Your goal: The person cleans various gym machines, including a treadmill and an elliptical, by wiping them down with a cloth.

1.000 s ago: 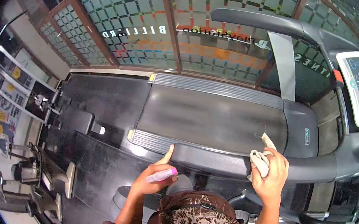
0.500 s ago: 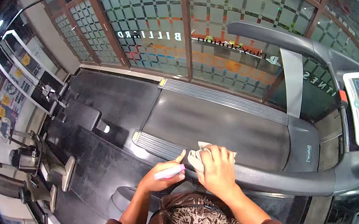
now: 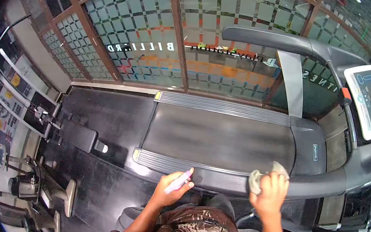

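Observation:
A light cloth (image 3: 255, 182) is bunched in my right hand (image 3: 271, 191), whose fingers are closed round it. That hand is at the near handrail (image 3: 315, 190) of a treadmill. My left hand (image 3: 171, 189) is closed on a pink and white bottle (image 3: 177, 183), close to the near side of the treadmill. The treadmill's dark belt (image 3: 219, 141) lies beyond both hands. Whether the cloth touches the rail is hard to tell.
The treadmill's console (image 3: 370, 101) is at the right. Behind the belt stand frosted glass panels (image 3: 134, 40) in brown frames. A padded bench (image 3: 78, 136) and weight machine are at the left, with an exercise bike (image 3: 26, 184) at the lower left.
My right hand has moved right with the cloth, away from my left hand, along the near rail. My left hand still holds the bottle. The view has shifted slightly.

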Available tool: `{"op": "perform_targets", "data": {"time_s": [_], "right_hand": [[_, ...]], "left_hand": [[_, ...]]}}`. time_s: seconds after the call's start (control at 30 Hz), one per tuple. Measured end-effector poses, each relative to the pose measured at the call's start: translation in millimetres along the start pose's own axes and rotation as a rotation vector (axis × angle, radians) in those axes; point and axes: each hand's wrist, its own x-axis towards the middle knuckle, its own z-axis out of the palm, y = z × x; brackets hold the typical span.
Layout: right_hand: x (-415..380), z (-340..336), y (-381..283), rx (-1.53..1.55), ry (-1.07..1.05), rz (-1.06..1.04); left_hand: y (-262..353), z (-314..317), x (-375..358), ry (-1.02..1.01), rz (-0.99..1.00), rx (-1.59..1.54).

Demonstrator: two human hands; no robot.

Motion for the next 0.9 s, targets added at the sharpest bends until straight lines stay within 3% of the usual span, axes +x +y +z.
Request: {"op": "perform_targets", "data": {"time_s": [0.13,0.2,0.33,0.37,0.43,0.5,0.57,0.63,0.73,0.77,0.9], "right_hand": [[21,39,-66,0.176,0.066,-0.107],[33,44,-85,0.298,-0.076,-0.155],[33,35,-77,0.359,-0.192,-0.223],[33,12,-59,0.313,-0.053,-0.283],[20,-1,-24,0.34,-0.179,-0.167],[7,-23,10,0.087,-0.152,0.0],[1,-49,54,0.065,-0.141,0.121],[-18,-62,100,-0.161,0.007,0.201],[-18,-84,119,-0.151,-0.033,0.525],[-22,-77,120,-0.193,-0.034,0.525],[-24,-29,74,-0.346,0.119,0.164]], "left_hand": [[4,-1,-4,0.006,-0.049,0.013],[3,-1,-5,-0.027,-0.105,-0.029],[-3,1,-10,0.001,-0.048,-0.048],[-2,1,-12,0.02,-0.014,-0.055],[-7,1,-16,0.022,0.009,-0.066],[-16,0,-21,-0.01,-0.005,-0.083],[-4,1,-23,-0.006,0.027,-0.06],[2,2,-25,0.006,0.05,-0.047],[4,9,-28,0.022,0.056,-0.041],[7,11,-29,0.023,0.047,-0.028],[13,23,-36,0.069,-0.108,-0.203]]}}
